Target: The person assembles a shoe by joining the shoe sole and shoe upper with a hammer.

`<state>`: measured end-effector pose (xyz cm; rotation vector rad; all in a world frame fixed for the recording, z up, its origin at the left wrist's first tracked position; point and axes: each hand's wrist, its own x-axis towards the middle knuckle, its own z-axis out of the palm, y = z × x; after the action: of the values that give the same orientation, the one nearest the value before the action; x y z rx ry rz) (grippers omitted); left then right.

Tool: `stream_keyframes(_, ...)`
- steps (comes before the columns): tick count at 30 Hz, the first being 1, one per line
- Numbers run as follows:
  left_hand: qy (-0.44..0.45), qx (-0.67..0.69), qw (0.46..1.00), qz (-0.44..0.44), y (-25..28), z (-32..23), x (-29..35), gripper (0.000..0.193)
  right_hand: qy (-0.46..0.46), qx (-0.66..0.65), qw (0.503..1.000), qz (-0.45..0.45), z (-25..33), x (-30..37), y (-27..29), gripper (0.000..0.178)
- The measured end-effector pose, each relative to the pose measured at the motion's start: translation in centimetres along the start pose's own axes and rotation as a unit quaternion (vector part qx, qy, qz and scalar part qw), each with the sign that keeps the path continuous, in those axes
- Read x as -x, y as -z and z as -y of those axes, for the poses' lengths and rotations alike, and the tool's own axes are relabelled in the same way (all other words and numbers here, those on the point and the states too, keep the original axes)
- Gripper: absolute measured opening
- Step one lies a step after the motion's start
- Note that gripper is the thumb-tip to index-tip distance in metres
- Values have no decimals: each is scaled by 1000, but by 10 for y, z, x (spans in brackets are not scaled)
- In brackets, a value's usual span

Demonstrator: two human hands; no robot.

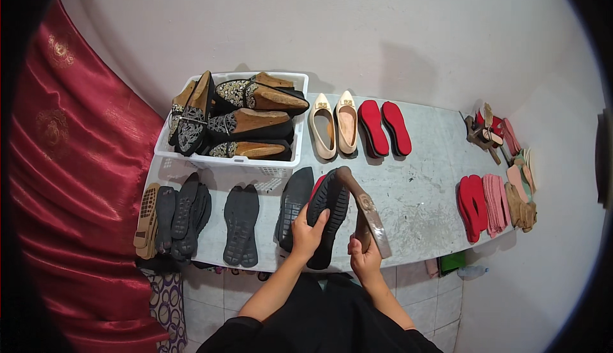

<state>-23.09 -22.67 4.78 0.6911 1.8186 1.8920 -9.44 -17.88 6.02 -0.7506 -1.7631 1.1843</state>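
Note:
My left hand (309, 233) grips a black ridged shoe sole (328, 209) by its edge, tread side showing, above the table's near edge. A bit of red shows behind the sole, and whatever else is there is hidden. Beside it on the right, my right hand (366, 260) is closed round a hammer (370, 216) with a long, curved, worn brown and metal head. One end of the head is close to the sole's tip; whether they touch I cannot tell. Just left of my left hand lies another black sole (294, 203).
On the grey table (428, 180), a white basket (246, 161) holds several shoes on wooden lasts. Cream flats (347, 123) and red-topped soles (373, 128) stand at the back. Black soles (241, 225) lie left; red (471, 206) and pink pieces (495, 203) lie right. A red curtain (76, 193) hangs left.

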Motion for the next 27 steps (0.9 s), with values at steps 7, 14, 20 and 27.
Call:
stream_keyframes(7,23,66,997,-18,1,-4,-6,34,-51,-27,998,29,5,7,9,26)
stream_keyframes(14,28,87,996,-25,6,4,-11,34,-41,70,995,58,-5,15,16,31)
stream_keyframes(20,57,120,990,-50,5,-5,-15,34,-71,102,989,85,5,7,16,30)
stream_keyframes(27,67,120,989,-58,6,-5,-21,33,-76,56,990,105,-12,22,23,31)
